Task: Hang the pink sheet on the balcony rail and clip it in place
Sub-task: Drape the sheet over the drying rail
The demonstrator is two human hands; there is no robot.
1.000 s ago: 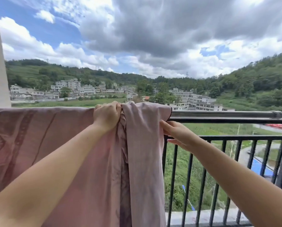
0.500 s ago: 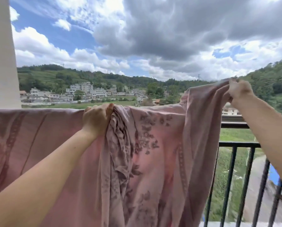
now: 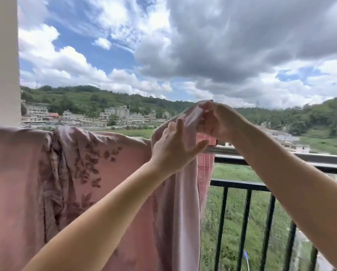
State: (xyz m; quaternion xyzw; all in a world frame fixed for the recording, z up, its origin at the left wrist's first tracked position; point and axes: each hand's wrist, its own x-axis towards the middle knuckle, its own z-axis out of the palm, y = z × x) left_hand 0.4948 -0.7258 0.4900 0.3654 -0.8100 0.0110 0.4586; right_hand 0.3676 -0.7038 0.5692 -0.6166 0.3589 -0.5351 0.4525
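Mostly pink sheet [image 3: 89, 173] hides rail [image 3: 281, 156]; both hands' [image 3: 212, 122] grip blurred.

Bright, diffuse daylight under heavy clouds [image 3: 232, 45] leaves only soft shadows. The wide lens bows the frame edges. The right hand [image 3: 214, 122] looks slightly motion-blurred, perhaps.

The pink sheet [image 3: 89, 173] covered the balcony rail [image 3: 281, 156] across the left and centre of the frame, closing off the bars there. At the far left a pale wall [image 3: 3, 61] blocked that side. To the right the top bar lay bare, with open gaps between the dark uprights. Above the rail, all was open sky.
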